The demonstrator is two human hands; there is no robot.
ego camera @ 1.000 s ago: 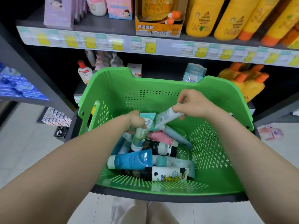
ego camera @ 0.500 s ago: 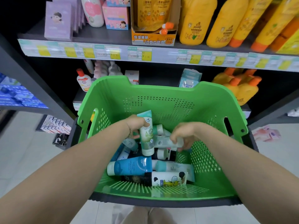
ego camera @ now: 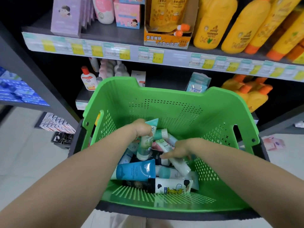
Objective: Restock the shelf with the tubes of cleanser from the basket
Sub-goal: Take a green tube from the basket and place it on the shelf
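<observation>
A green basket (ego camera: 171, 91) in front of me holds several cleanser tubes. My left hand (ego camera: 142, 129) grips a clear green tube with a teal end (ego camera: 145, 143) and holds it upright above the pile. My right hand (ego camera: 179, 149) lies low in the basket with its fingers stretched to the left, touching a white tube (ego camera: 180, 165) that slants beneath it. A blue tube (ego camera: 136, 170) and a black-and-white tube (ego camera: 166, 186) lie at the near side of the pile. The lower shelf (ego camera: 83, 97) shows behind the basket's far left corner.
The upper shelf (ego camera: 115, 36) carries purple and pink boxes on the left and yellow bottles (ego camera: 212, 23) on the right. On the lower shelf stand a white bottle with a red cap (ego camera: 88, 79), a small pack (ego camera: 197, 83) and more yellow bottles (ego camera: 250, 92). The basket rests on a dark cart frame (ego camera: 164, 214).
My right hand has come down from the basket's rim into the pile with the white tube, which now lies flat. My left hand has raised the green tube slightly.
</observation>
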